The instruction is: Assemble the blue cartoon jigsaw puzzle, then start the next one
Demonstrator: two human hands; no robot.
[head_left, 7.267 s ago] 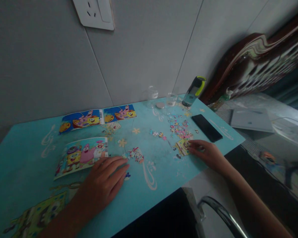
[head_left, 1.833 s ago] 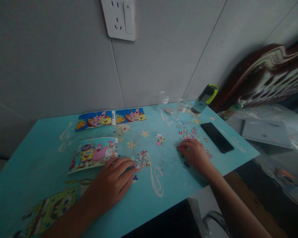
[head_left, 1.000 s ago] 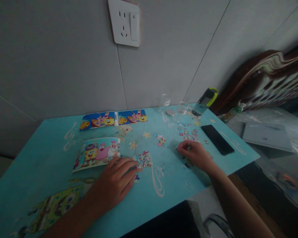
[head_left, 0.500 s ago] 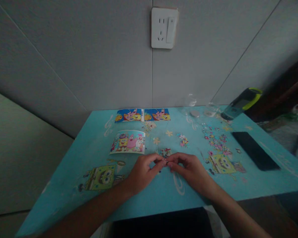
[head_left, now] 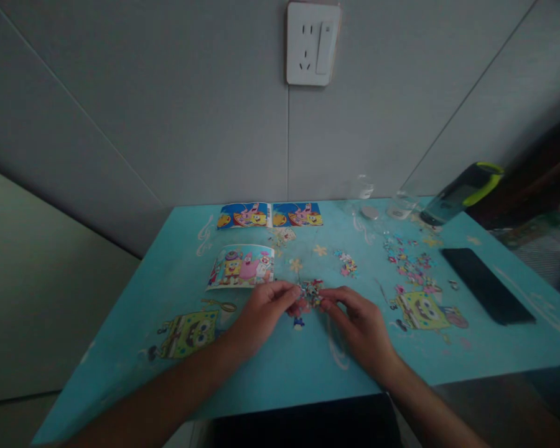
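Note:
My left hand [head_left: 271, 309] is pinched at the left side of a small cluster of jigsaw puzzle pieces [head_left: 313, 290], with a pale puzzle piece at its fingertips. From the right, my right hand [head_left: 354, 317] reaches the same cluster. Its thumb and index finger are close together at the edge, and what lies between them is too small to make out. Just below the cluster sits a small dark blue and white piece [head_left: 298, 323]. A cartoon picture card [head_left: 241, 267] lies beyond my left hand.
Loose puzzle pieces form a small group [head_left: 346, 264] and a larger pile [head_left: 410, 261] to the right. A black phone-like slab [head_left: 488, 285], a dark bottle [head_left: 460, 194] and clear containers [head_left: 400, 205] stand farther out. Two blue picture cards [head_left: 297, 214] lie near the wall.
My hands, fingertips together half a second ago, have moved apart to either side of the puzzle cluster. The view has shifted slightly.

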